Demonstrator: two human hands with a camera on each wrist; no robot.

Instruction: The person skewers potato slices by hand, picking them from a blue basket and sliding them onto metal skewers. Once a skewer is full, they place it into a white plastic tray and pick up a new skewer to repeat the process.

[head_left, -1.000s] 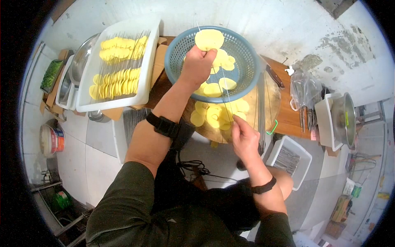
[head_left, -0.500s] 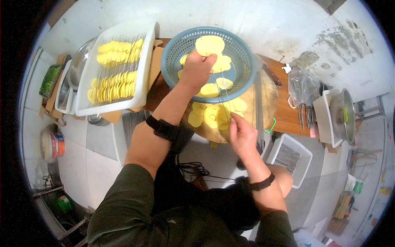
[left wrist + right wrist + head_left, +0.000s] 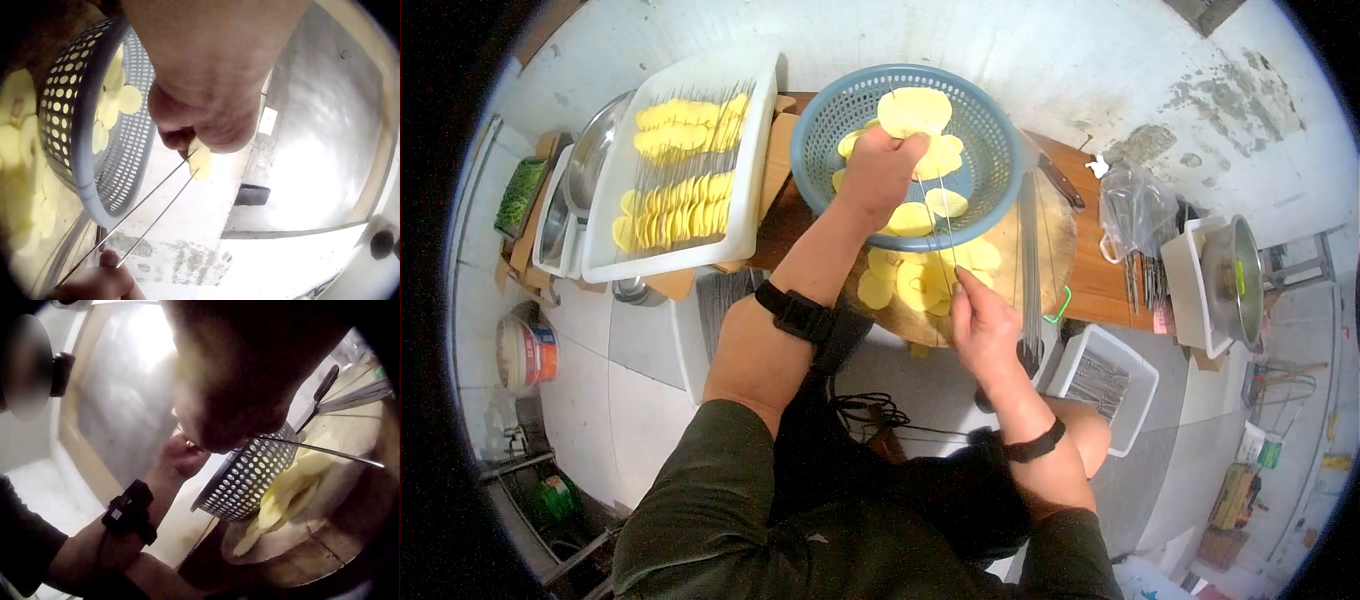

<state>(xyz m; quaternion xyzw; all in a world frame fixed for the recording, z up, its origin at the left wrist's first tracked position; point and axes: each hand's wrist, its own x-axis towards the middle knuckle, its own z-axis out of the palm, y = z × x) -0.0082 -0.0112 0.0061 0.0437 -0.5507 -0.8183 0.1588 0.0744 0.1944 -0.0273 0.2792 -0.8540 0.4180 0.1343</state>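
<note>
The wooden table (image 3: 1092, 275) carries a round board (image 3: 1063, 230) (yellow slices (image 3: 918, 285) on it) and plastic bag (image 3: 1138, 208).

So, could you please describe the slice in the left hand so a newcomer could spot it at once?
In the head view, find the round blue-grey basket. Over it, the left hand pinches a yellow slice. Unlike the slices in the basket, this one is held up, with two thin metal skewers running into it.

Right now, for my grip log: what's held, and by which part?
Left hand: a yellow slice, by its near edge. Right hand: a skewer, by its near end.
</note>
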